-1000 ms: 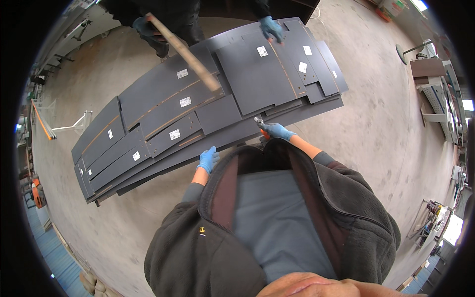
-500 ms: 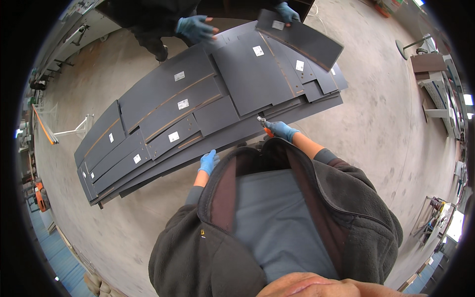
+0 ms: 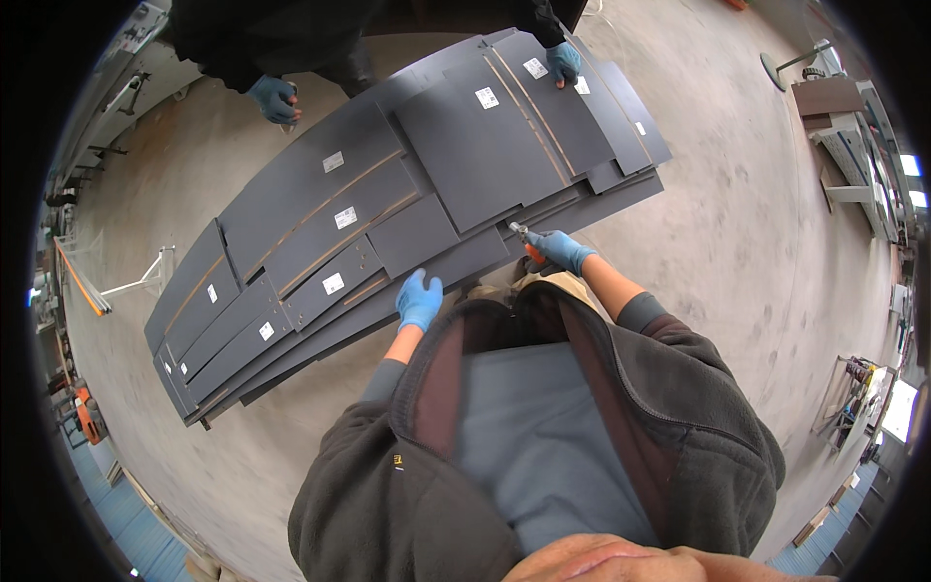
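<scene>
My left hand [image 3: 419, 302], in a blue glove, is at the near edge of a stack of dark grey flat panels [image 3: 417, 235]. Its fingers are raised and spread, and no object shows in it. Farther right, my gloved right hand [image 3: 561, 251] is closed around an orange-handled pair of pliers [image 3: 535, 252], whose metal head points at the stack's near edge. Across the stack, a co-worker's gloved hand [image 3: 563, 64] presses on a narrow grey panel [image 3: 558, 112]. The co-worker's other gloved hand [image 3: 275, 99] hangs beyond the far edge; what it holds, if anything, is unclear.
Overlapping panels bear white labels and brown edge strips. Concrete floor [image 3: 737, 233] surrounds the stack. A white metal frame [image 3: 145, 272] stands at left, a round-based stand [image 3: 774, 72] at far right, and a rack with tools [image 3: 853, 398] at right.
The co-worker has laid the narrow panel onto the stack's right part and moved the other hand left. My left hand has shifted slightly, with its fingers now raised. My right hand still holds the pliers.
</scene>
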`<state>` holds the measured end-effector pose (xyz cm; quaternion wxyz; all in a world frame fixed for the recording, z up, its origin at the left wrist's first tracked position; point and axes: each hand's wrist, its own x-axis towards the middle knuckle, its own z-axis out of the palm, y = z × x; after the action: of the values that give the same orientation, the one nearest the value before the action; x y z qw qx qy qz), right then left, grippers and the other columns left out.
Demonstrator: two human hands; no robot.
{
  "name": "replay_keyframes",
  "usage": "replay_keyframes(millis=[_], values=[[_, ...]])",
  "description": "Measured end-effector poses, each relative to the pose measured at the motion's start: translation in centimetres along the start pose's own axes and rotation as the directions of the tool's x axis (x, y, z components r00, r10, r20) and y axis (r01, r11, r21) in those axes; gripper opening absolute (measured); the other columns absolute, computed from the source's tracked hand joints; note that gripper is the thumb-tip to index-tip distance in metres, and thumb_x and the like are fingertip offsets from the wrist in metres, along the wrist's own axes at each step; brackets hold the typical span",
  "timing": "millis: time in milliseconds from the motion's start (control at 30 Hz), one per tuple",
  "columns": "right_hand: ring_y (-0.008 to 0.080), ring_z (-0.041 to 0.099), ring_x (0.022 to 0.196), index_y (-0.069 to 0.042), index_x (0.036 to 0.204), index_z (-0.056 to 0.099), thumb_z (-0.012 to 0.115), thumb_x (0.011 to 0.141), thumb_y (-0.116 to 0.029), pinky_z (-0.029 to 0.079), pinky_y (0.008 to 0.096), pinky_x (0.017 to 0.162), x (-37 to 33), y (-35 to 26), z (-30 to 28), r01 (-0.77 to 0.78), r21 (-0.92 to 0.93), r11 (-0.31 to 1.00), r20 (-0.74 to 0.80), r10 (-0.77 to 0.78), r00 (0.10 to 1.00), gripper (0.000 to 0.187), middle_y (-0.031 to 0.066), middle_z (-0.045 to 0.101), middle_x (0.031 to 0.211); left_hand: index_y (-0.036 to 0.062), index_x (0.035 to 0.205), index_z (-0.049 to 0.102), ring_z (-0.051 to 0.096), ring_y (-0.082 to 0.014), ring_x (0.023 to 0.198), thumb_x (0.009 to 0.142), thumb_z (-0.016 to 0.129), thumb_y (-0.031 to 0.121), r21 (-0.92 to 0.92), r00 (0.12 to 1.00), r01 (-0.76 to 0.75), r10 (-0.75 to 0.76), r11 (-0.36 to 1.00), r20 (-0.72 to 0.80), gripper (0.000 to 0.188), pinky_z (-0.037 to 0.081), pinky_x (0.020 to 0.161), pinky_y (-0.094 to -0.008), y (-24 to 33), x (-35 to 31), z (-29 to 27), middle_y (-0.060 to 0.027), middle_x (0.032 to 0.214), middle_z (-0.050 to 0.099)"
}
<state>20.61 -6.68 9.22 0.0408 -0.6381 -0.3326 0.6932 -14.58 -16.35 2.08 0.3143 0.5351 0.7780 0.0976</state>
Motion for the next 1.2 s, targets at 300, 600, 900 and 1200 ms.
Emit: replay_keyframes(millis=[300, 600, 900, 1200], values=[[0.0192, 0.077, 0.068, 0.003, 0.109, 0.070, 0.057, 0.099, -0.072, 0.060, 0.0286, 0.056, 0.7, -7.3, -11.0, -0.111, -0.126, 0.986, -0.090, 0.100, 0.991, 0.076, 0.0169, 0.078, 0.088, 0.0074, 0.149, 0.056, 0.041, -0.0425, 0.149, 0.090, 0.074, 0.039, 0.279, 0.821, -0.562, 0.566, 0.779, 0.076, 0.070, 0.030, 0.123, -0.0539, 20.9, 8.2, 3.6, -0.0229, 0.158, 0.048], [0.0351, 0.077, 0.087, 0.000, 0.101, 0.073, 0.055, 0.107, -0.046, 0.061, 0.0429, 0.081, 12.2, -18.4, -15.0, 0.154, -0.832, 0.533, 0.077, -0.163, 0.984, 0.049, 0.0193, 0.076, 0.086, 0.0127, 0.169, 0.027, 0.017, -0.0455, 0.161, 0.090, 0.076, 0.046, 0.493, 0.900, -0.428, 0.305, 0.758, 0.311, 0.099, 0.016, 0.131, -0.0547, 26.3, 14.2, 9.2, -0.0217, 0.174, 0.021], [0.0269, 0.077, 0.083, -0.008, 0.098, 0.081, 0.062, 0.095, -0.027, 0.060, 0.0403, 0.075, 17.1, -25.4, -19.7, 0.350, -0.919, 0.182, 0.341, -0.081, 0.937, 0.027, 0.0132, 0.081, 0.093, 0.0123, 0.168, 0.030, 0.017, -0.0443, 0.162, 0.089, 0.078, 0.044, 0.475, 0.904, -0.414, 0.287, 0.776, 0.318, 0.098, 0.015, 0.132, -0.0538, 26.1, 14.3, 9.8, -0.0205, 0.174, 0.022], [0.0262, 0.074, 0.068, -0.007, 0.089, 0.080, 0.065, 0.094, -0.027, 0.058, 0.0396, 0.065, 17.0, -26.9, -28.0, 0.147, -0.886, 0.440, 0.068, -0.192, 0.979, 0.025, 0.0115, 0.080, 0.085, -0.0003, 0.156, 0.047, 0.025, -0.0453, 0.158, 0.091, 0.073, 0.047, 0.539, 0.942, -0.326, 0.217, 0.777, 0.256, 0.084, 0.018, 0.130, -0.0555, 32.4, 16.1, 9.9, -0.0235, 0.166, 0.037]])
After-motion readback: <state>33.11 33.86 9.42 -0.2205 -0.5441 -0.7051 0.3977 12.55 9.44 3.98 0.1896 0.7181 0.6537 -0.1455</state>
